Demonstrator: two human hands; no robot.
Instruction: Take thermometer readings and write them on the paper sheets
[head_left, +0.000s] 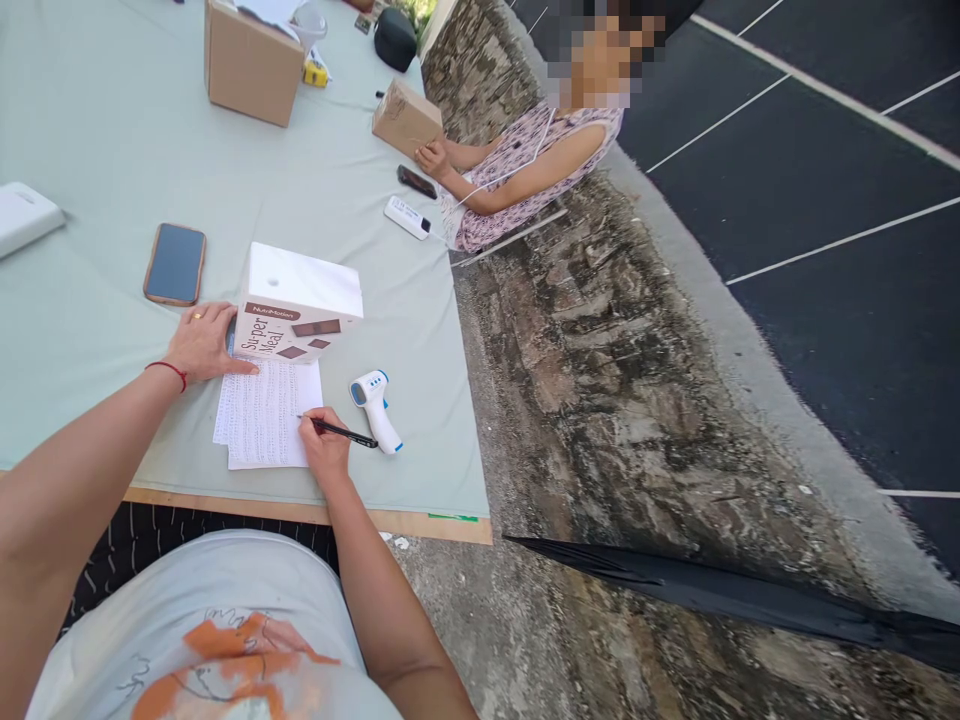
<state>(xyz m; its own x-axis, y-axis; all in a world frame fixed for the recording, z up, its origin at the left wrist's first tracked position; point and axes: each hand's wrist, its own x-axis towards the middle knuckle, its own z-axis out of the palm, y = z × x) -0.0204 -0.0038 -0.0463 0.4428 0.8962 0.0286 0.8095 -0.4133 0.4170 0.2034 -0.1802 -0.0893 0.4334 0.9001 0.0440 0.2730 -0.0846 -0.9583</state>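
My right hand [325,446] grips a black pen [346,433], its tip near the right part of a handwritten paper sheet [268,420]. Dense rows of writing cover most of the sheet, and another sheet shows under its left edge. My left hand [204,343] lies with fingers spread, thumb on the paper's upper left and fingertips by the lower left of a white box [304,285]. "Super Meal" is printed on that box, which stands over the top of the paper. To the right of the pen lies a white and blue infrared thermometer [376,410].
A smartphone [175,264] lies left of the white box, a white device [28,217] farther left. Across the table [97,130], a person [525,175] holds a small cardboard box [407,117]. A larger carton [253,65] stands at the back. The table's right edge borders stone ground.
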